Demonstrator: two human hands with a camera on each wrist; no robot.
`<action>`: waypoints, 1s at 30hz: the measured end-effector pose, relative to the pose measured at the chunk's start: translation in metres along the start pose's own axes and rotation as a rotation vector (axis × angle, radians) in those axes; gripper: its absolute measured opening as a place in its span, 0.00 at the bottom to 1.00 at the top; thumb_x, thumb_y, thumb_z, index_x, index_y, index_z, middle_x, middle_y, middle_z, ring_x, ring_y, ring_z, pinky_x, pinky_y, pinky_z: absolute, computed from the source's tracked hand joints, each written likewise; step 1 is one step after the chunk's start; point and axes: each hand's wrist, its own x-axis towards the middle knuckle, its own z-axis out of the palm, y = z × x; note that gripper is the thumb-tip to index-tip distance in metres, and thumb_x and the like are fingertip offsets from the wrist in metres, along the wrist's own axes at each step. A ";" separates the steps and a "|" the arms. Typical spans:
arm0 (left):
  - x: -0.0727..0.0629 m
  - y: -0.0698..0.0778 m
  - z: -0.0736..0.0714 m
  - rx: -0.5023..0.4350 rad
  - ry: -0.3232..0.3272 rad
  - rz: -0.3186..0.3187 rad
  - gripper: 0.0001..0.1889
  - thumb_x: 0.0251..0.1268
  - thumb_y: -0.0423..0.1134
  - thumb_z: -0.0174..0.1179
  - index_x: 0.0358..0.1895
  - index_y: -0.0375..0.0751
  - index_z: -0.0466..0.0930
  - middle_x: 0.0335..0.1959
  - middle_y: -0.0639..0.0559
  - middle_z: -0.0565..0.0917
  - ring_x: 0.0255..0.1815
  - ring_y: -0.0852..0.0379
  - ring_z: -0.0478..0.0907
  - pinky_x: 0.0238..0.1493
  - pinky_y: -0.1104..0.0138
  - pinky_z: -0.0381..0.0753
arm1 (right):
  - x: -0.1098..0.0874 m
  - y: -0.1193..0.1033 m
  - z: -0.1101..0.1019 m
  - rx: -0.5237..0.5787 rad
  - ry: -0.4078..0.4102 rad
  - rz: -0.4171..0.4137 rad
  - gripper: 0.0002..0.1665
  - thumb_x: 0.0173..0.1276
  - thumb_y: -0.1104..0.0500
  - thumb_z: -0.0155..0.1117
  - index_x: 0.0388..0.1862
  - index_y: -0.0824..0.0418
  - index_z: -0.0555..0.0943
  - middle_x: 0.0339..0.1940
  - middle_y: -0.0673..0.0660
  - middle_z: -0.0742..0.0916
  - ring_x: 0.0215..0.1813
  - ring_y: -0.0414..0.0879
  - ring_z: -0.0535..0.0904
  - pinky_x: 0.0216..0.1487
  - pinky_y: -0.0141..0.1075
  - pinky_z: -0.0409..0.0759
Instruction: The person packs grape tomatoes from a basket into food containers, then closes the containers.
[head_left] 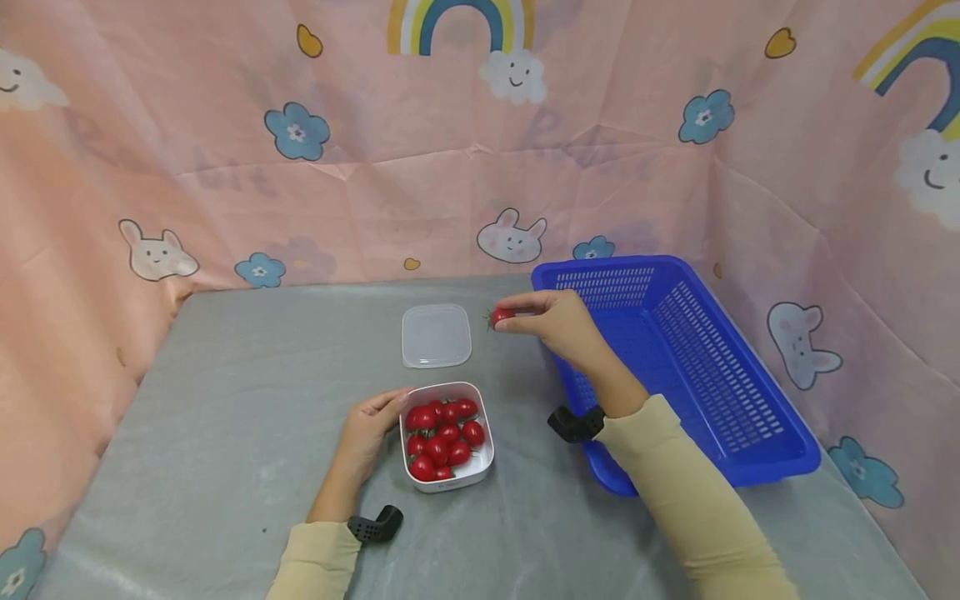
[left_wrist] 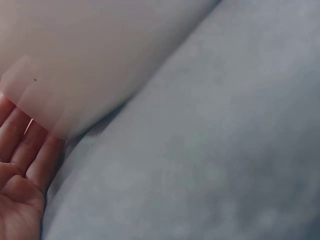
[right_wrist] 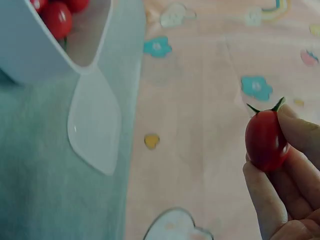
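A small white square container (head_left: 468, 475) holds several cherry tomatoes (head_left: 437, 451) with green stems. At its far left corner, my left hand (head_left: 367, 433) grips the wall; in the left wrist view the container's wall (left_wrist: 100, 55) hides those fingertips. My right hand (head_left: 558, 325) is raised near the blue basket's left rim and pinches one cherry tomato (head_left: 501, 317) between thumb and fingers. In the right wrist view this cherry tomato (right_wrist: 266, 140) is oval and red, with green sepals at its top.
A large blue plastic basket (head_left: 697, 375) with slotted walls stands to the right, partly under my right forearm. Behind the container, a translucent square lid (head_left: 436, 336) lies flat on the grey tabletop (head_left: 225, 433). A pink printed curtain (head_left: 360, 200) hangs along the back and sides.
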 end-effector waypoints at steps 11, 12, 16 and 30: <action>0.001 -0.001 -0.001 -0.029 -0.004 0.010 0.19 0.69 0.33 0.59 0.55 0.18 0.77 0.34 0.68 0.88 0.42 0.70 0.83 0.48 0.75 0.81 | -0.023 -0.015 0.037 0.025 -0.088 0.002 0.22 0.58 0.55 0.77 0.52 0.56 0.87 0.54 0.55 0.88 0.67 0.50 0.77 0.70 0.55 0.71; 0.001 -0.001 -0.001 -0.027 -0.003 0.012 0.19 0.69 0.33 0.59 0.55 0.19 0.77 0.34 0.68 0.88 0.42 0.70 0.83 0.48 0.75 0.81 | -0.025 -0.015 0.040 0.026 -0.098 0.005 0.21 0.58 0.55 0.77 0.52 0.56 0.87 0.54 0.55 0.88 0.67 0.51 0.76 0.70 0.56 0.70; 0.001 -0.001 -0.002 -0.006 0.008 0.013 0.19 0.69 0.35 0.60 0.55 0.21 0.79 0.36 0.67 0.88 0.43 0.70 0.83 0.48 0.75 0.81 | -0.034 -0.017 0.052 0.037 -0.134 0.002 0.20 0.59 0.56 0.76 0.52 0.57 0.87 0.52 0.55 0.89 0.68 0.51 0.76 0.71 0.58 0.67; 0.001 0.001 -0.001 0.022 0.006 -0.001 0.19 0.69 0.37 0.61 0.55 0.24 0.80 0.38 0.66 0.88 0.45 0.70 0.83 0.49 0.75 0.81 | -0.052 0.015 0.093 0.089 -0.119 -0.008 0.19 0.55 0.59 0.79 0.46 0.61 0.89 0.47 0.58 0.91 0.54 0.48 0.85 0.59 0.43 0.82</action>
